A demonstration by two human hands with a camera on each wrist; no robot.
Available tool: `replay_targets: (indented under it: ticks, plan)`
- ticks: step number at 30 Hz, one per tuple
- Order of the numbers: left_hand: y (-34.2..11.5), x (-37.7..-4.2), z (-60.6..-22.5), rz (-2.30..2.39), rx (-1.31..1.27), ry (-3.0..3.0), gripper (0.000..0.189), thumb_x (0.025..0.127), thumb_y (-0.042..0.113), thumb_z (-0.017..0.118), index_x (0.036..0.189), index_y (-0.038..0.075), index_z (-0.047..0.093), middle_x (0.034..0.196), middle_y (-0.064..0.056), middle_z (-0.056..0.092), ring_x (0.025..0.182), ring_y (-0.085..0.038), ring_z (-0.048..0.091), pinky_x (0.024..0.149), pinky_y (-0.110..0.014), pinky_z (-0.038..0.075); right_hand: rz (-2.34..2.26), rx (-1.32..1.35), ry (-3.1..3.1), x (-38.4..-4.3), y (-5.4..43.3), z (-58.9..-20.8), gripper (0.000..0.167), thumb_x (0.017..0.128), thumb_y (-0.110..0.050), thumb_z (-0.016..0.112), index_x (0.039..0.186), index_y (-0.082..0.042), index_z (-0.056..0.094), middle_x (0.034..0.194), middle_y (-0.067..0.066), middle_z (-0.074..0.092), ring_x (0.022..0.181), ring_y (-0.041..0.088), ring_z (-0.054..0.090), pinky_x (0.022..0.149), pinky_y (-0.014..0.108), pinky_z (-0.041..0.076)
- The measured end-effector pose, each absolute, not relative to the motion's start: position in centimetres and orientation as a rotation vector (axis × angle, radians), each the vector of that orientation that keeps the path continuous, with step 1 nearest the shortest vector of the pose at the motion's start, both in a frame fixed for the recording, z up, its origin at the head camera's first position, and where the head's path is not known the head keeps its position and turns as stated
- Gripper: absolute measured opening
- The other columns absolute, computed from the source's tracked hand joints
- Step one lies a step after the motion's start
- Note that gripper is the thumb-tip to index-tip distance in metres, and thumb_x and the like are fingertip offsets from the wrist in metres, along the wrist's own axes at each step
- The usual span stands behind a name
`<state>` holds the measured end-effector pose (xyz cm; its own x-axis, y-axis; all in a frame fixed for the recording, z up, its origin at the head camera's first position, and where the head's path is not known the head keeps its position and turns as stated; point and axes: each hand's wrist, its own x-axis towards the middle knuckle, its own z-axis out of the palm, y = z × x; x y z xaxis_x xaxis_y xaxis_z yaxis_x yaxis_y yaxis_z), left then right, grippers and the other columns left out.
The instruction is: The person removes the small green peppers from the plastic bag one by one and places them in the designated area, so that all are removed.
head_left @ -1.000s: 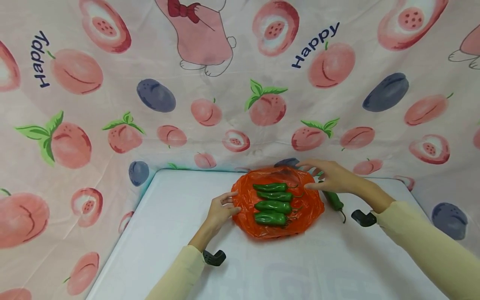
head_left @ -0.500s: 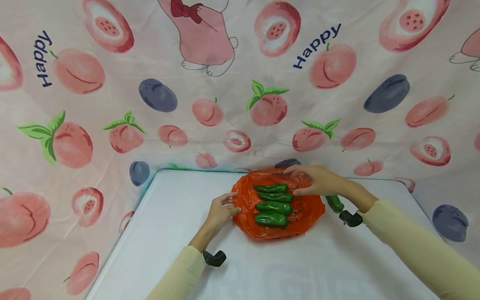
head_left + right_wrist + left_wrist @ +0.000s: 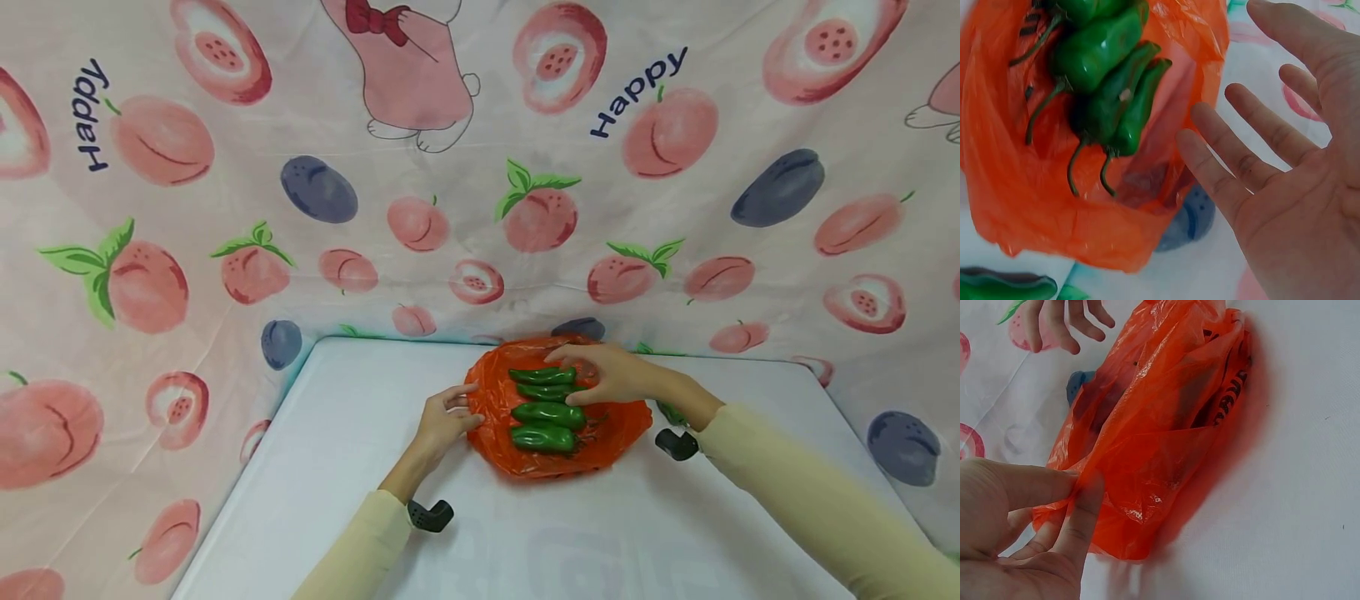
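An orange-red plastic bag (image 3: 615, 433) lies spread on the white table. Several long green peppers (image 3: 547, 414) rest in a row in it, stems to the right. At the bag's left side, my left hand (image 3: 442, 427) pinches its edge between thumb and fingers; the left wrist view shows the thin plastic (image 3: 1129, 481) gathered there. My right hand (image 3: 611, 375) hovers over the right ends of the upper peppers, holding nothing. In the right wrist view its fingers (image 3: 1250, 169) are spread beside the bag. It partly hides the stems of the upper peppers.
Another green pepper (image 3: 670, 414) lies outside the bag on the right, mostly hidden behind my right wrist; its end (image 3: 1007, 286) shows in the right wrist view. A fruit-printed cloth (image 3: 420, 275) hangs behind the table's far edge.
My right hand has moved left, from beside the bag's right edge to over the peppers. The loose pepper is now mostly covered by the right wrist. My left hand stays on the bag.
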<state>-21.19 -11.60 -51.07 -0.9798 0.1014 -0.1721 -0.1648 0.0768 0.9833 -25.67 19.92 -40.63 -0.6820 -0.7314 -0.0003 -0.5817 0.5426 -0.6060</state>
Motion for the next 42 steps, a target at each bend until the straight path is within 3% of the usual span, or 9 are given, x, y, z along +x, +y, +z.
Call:
replay_targets:
  ticks: [10,33,42]
  plan:
    - [-11.7,-21.1,-51.3,2.028,-0.067,2.123,0.053,0.089,-0.008,0.073,0.139,0.003,0.061,0.116,-0.018,0.059,0.087,-0.015,0.068,0.076,-0.029,0.06,-0.889,-1.101,2.424,-25.5,18.7,-42.5,0.06,0.09,-0.022,0.082,0.143,-0.016,0.054,0.125,0.021,0.065,0.105,0.04,0.067,0.09,0.053,0.057]
    - [-11.5,-21.3,-51.5,2.027,-0.077,2.122,0.053,0.088,-0.009,0.073,0.139,0.003,0.061,0.115,-0.017,0.06,0.088,-0.015,0.068,0.075,-0.029,0.06,-0.862,-1.055,2.309,-24.7,16.4,-45.8,0.06,0.09,-0.017,0.082,0.143,-0.026,0.055,0.127,0.012,0.064,0.105,0.031,0.067,0.09,0.043,0.058]
    - [-11.6,-21.4,-51.1,2.028,-0.082,2.131,0.053,0.088,-0.01,0.072,0.138,0.005,0.062,0.115,-0.016,0.06,0.088,-0.016,0.068,0.075,-0.028,0.059,-0.791,-1.111,2.324,-24.4,15.8,-46.0,0.06,0.09,-0.013,0.081,0.144,-0.013,0.056,0.127,0.012,0.064,0.108,0.029,0.065,0.093,0.045,0.057]
